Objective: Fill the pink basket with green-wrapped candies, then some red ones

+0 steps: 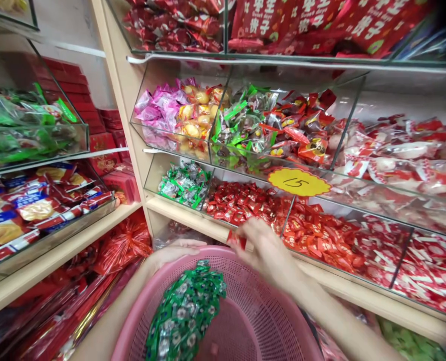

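Observation:
A pink plastic basket (pixel 241 271) with perforated walls is in front of me, tilted toward the camera. My left hand (pixel 176 253) grips its far left rim, the fingers lying along the outer side. Inside, on the left, lies a heap of green-wrapped candies (pixel 189 311). Over the far rim, my right hand (pixel 262 250) is closed around red-wrapped candy (pixel 236 240); how many pieces it has is hidden. Just beyond that hand is a glass compartment of small red-wrapped candies (pixel 241 200).
Silver-green candies (pixel 185 183) and orange-red candies (pixel 320 230) fill neighbouring compartments. A yellow tag (pixel 299 181) hangs on the bin above. A wooden shelf edge (pixel 193 215) runs behind the basket. Packaged biscuits (pixel 31 200) stand at left, near a wooden upright (pixel 120 85).

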A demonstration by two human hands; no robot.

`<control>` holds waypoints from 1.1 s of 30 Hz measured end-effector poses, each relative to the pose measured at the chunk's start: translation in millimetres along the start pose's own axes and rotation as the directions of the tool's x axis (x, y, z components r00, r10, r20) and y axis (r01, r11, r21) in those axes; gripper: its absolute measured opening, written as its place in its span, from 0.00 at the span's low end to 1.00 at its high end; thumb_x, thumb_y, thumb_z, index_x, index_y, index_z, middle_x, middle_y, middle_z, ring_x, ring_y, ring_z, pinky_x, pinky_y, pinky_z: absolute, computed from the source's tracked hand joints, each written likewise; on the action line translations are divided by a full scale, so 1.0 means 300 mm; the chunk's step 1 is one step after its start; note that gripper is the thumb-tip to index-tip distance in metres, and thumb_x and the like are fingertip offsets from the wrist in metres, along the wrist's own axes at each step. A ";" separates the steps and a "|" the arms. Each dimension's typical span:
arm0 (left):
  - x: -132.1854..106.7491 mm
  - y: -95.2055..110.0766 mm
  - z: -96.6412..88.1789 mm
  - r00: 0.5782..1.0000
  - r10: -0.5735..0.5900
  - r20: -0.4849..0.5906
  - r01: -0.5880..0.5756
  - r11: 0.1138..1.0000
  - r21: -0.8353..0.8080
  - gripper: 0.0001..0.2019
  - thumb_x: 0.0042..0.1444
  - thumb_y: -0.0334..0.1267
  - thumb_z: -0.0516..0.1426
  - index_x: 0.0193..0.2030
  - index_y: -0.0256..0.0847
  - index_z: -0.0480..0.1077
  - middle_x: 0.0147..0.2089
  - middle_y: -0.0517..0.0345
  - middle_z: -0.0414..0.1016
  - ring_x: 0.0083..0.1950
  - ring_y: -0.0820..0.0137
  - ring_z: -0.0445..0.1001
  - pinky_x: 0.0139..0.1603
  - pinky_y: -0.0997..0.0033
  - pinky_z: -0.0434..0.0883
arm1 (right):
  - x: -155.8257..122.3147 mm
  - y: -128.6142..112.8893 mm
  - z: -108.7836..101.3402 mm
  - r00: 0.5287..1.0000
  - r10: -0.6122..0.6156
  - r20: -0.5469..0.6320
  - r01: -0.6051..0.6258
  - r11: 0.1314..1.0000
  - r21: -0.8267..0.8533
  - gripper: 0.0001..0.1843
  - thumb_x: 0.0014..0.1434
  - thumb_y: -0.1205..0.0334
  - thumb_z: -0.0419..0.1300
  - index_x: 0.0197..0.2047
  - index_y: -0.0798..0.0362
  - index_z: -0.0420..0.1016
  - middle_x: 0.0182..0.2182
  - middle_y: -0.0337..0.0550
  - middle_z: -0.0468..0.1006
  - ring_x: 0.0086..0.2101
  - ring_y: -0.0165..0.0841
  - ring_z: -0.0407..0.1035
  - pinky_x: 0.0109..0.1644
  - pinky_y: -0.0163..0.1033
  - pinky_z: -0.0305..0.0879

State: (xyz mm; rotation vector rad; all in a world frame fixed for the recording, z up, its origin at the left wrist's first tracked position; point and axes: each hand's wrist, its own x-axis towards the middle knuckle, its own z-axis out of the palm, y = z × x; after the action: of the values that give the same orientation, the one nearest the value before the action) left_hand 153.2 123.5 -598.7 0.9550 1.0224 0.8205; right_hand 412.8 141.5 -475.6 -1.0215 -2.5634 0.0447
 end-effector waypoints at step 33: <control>0.009 -0.001 0.011 1.000 0.001 0.001 -0.001 1.000 -0.006 0.29 0.41 0.39 0.66 0.53 0.35 0.70 0.49 0.48 0.75 0.46 0.61 0.74 0.47 0.67 0.68 | 0.026 -0.038 0.025 0.963 0.010 0.270 -0.005 1.000 -0.019 0.10 0.61 0.59 0.50 0.39 0.54 0.69 0.38 0.45 0.72 0.36 0.31 0.69 0.36 0.34 0.59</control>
State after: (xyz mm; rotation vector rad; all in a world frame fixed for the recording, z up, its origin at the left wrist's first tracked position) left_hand 157.2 125.1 -599.0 0.9510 1.0177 0.8234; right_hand 397.4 139.2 -478.0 -1.0982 -2.8089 0.1745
